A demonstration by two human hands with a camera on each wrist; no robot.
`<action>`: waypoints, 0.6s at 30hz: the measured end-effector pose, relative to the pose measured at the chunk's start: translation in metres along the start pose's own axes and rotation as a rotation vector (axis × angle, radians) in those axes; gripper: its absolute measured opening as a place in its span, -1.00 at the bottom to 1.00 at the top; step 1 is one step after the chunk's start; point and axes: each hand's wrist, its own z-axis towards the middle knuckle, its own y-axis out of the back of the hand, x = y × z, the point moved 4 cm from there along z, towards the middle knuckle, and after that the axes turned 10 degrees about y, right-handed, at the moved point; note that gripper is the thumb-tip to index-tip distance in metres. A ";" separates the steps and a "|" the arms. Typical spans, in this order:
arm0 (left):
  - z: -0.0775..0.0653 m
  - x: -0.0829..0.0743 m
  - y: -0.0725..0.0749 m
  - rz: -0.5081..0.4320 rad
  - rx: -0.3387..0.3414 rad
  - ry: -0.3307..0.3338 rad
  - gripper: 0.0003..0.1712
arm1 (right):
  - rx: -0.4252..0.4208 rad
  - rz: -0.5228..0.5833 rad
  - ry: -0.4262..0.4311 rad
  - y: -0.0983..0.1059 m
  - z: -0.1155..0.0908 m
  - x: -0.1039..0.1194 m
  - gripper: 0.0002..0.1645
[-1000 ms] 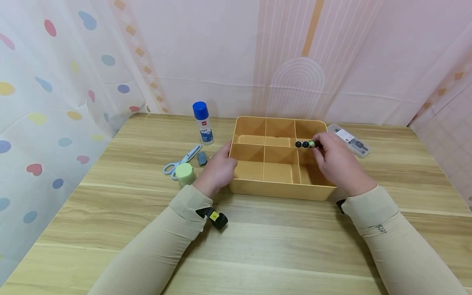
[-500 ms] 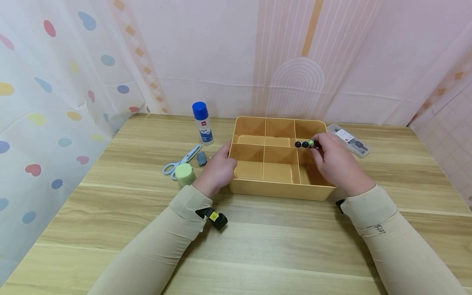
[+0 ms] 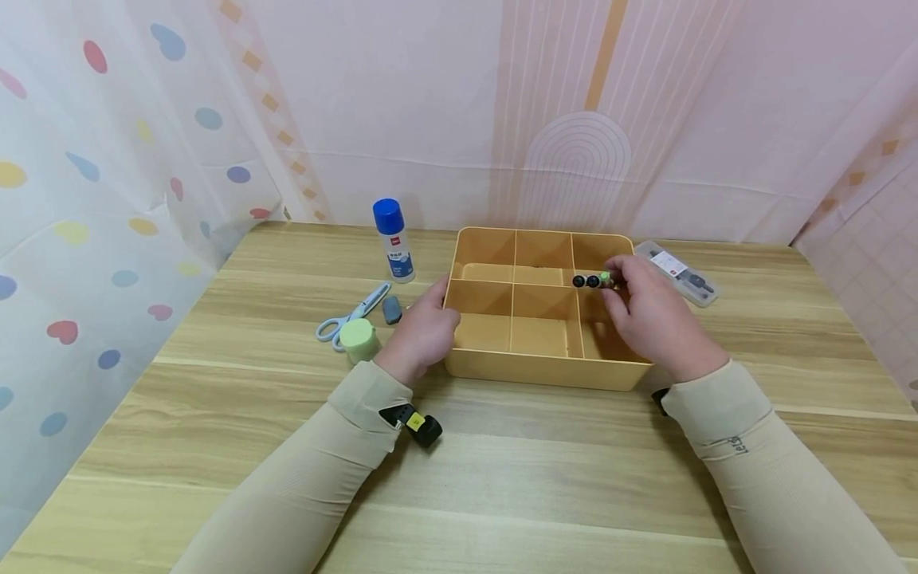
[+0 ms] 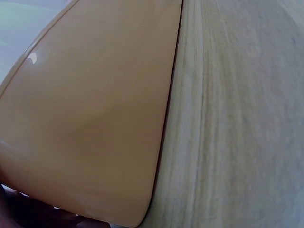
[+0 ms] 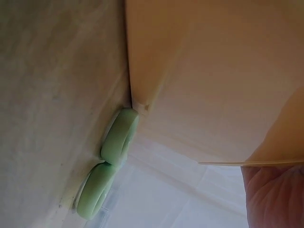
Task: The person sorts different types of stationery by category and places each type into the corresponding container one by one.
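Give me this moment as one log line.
Left hand: grips left side of tray; right hand: holds pen-like sticks at right compartments; left of tray: glue bottle, scissors, eraser, green jar; right: clear case

The orange-tan, rectangular plastic box [image 3: 541, 371] looks smooth and faintly glossy from where I stand. The pale-brown, wood-grain table [image 3: 545, 470] carries a soft sheen. The long beige sleeves [image 3: 304, 474] look like matt, lightly wrinkled cloth.
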 end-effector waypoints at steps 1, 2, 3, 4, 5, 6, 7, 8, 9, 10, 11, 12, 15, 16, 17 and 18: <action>0.000 0.000 0.000 0.001 -0.001 -0.002 -0.19 | -0.005 0.014 0.000 0.000 0.000 0.000 -0.64; 0.000 0.000 0.000 0.003 -0.002 -0.003 -0.19 | -0.011 0.031 -0.003 0.000 0.000 -0.001 -0.63; 0.001 0.000 0.000 0.005 -0.003 -0.004 -0.19 | -0.016 0.050 -0.005 0.001 -0.001 -0.001 -0.61; 0.001 0.000 0.000 0.005 -0.002 -0.005 -0.19 | -0.022 0.071 -0.012 0.001 -0.001 -0.001 -0.59; 0.001 0.000 0.000 0.004 -0.002 -0.007 -0.19 | -0.028 0.091 -0.020 0.002 -0.002 -0.002 -0.57; 0.001 0.000 0.000 0.003 -0.002 -0.009 -0.20 | -0.034 0.111 -0.027 0.003 -0.003 -0.002 -0.55; 0.001 0.000 0.000 0.001 0.001 -0.010 -0.20 | -0.042 0.131 -0.033 0.004 -0.004 -0.003 -0.54; 0.001 0.000 0.000 0.000 0.002 -0.012 -0.20 | -0.049 0.146 -0.037 0.006 -0.004 -0.003 -0.53; 0.001 0.000 0.000 -0.001 0.003 -0.012 -0.20 | -0.055 0.155 -0.037 0.007 -0.005 -0.003 -0.53; 0.001 0.000 0.000 -0.001 0.003 -0.013 -0.20 | -0.063 0.161 -0.036 0.008 -0.005 -0.004 -0.53; 0.001 0.000 0.000 0.000 0.003 -0.012 -0.20 | -0.072 0.158 -0.030 0.010 -0.005 -0.004 -0.53; 0.001 -0.001 0.000 0.002 0.003 -0.011 -0.20 | -0.080 0.151 -0.024 0.011 -0.005 -0.005 -0.53; 0.001 0.000 0.000 0.004 0.001 -0.009 -0.20 | -0.093 0.133 0.005 0.016 -0.005 -0.006 -0.57; 0.001 0.000 0.000 0.003 0.001 -0.008 -0.20 | -0.093 0.124 0.013 0.017 -0.005 -0.007 -0.59; 0.001 0.000 0.000 0.002 0.001 -0.009 -0.20 | -0.089 0.119 0.017 0.018 -0.005 -0.007 -0.60; 0.001 0.000 0.000 0.001 0.000 -0.011 -0.20 | -0.084 0.116 0.019 0.019 -0.005 -0.008 -0.60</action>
